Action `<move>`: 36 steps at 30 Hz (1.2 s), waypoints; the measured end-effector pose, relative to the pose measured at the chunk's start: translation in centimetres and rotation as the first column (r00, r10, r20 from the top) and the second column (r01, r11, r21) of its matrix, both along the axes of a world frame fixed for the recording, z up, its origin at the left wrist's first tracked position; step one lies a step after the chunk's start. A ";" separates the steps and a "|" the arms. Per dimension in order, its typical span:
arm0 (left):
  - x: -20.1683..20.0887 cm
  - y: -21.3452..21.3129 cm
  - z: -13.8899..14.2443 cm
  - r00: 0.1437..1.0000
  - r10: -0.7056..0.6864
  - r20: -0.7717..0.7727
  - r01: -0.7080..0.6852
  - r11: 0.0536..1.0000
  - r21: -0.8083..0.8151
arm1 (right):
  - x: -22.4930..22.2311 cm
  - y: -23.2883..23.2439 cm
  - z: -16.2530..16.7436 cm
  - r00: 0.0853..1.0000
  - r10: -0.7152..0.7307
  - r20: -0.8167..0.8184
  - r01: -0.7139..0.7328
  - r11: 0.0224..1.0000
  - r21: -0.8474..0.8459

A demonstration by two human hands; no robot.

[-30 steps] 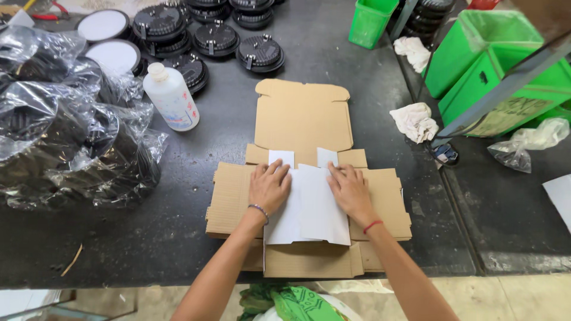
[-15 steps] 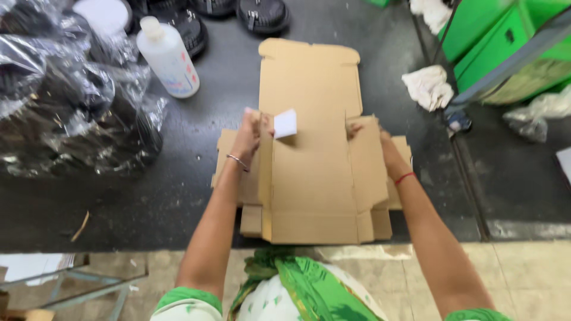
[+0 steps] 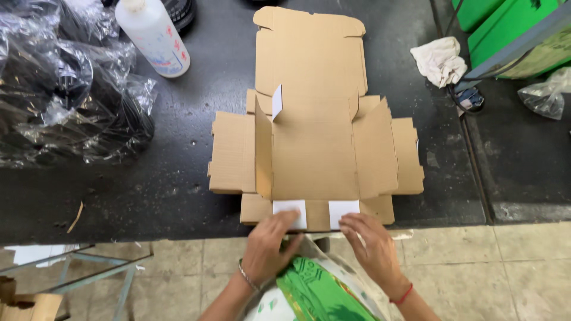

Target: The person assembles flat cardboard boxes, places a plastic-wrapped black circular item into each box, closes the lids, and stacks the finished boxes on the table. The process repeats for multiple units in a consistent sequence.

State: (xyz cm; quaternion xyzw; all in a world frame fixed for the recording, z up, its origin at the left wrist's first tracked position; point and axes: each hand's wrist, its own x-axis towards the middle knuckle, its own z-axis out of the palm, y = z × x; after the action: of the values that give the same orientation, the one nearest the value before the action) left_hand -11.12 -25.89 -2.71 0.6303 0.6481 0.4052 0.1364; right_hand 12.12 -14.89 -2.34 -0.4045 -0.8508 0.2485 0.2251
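Observation:
A flat brown cardboard box blank (image 3: pixel 312 137) lies on the dark table (image 3: pixel 148 190), its two inner side panels partly folded up. My left hand (image 3: pixel 270 246) rests at the near edge, fingers touching a small white flap (image 3: pixel 290 213). My right hand (image 3: pixel 372 249) touches the near edge below a second white flap (image 3: pixel 344 211). A third white flap (image 3: pixel 277 101) stands up at the left inner fold. Neither hand grips anything; the fingers lie loosely spread.
A white plastic bottle (image 3: pixel 153 35) stands at the back left beside black items wrapped in clear plastic (image 3: pixel 59 101). A crumpled white cloth (image 3: pixel 440 59) and green crates (image 3: pixel 505 30) sit at the right. A clear bag (image 3: pixel 544 95) lies far right.
The hands left the box's side panels and came back to its near edge. The side panels now stand partly raised, and two white flaps show at the front.

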 end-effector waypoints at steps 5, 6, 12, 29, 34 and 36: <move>-0.7 1.8 1.0 0.989 0.030 -0.146 -0.023 0.999 0.045 | -2.0 -1.0 3.1 0.990 0.134 0.049 -0.143 0.940 0.310; -0.7 2.0 1.0 0.994 0.045 -0.100 -0.045 0.999 -0.002 | -2.5 -1.2 3.4 0.981 0.180 0.073 -0.194 0.938 0.287; -0.4 2.2 1.0 0.990 0.125 -0.070 -0.133 0.982 -0.130 | -5.2 -0.8 4.9 0.913 0.239 0.330 -0.342 0.890 0.302; -8.1 2.8 5.6 0.856 0.369 0.361 -0.490 0.802 0.343 | -4.7 6.6 2.2 0.961 0.235 0.147 -0.241 0.970 0.022; -14.1 16.3 -3.2 0.664 0.174 0.727 -0.178 0.981 -0.071 | -5.3 6.9 2.2 0.963 0.239 0.121 -0.241 0.971 0.001; -14.3 21.3 -6.0 0.917 0.137 0.375 -0.208 0.966 0.156 | -5.4 6.7 2.2 0.968 0.221 0.122 -0.222 0.975 -0.010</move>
State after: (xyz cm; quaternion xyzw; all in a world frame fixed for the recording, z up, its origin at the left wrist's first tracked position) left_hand -25.47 -4.63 -8.73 0.4954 0.6230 0.5851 0.1551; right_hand 6.67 -8.20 -0.17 -0.3209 -0.9033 0.2454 0.1443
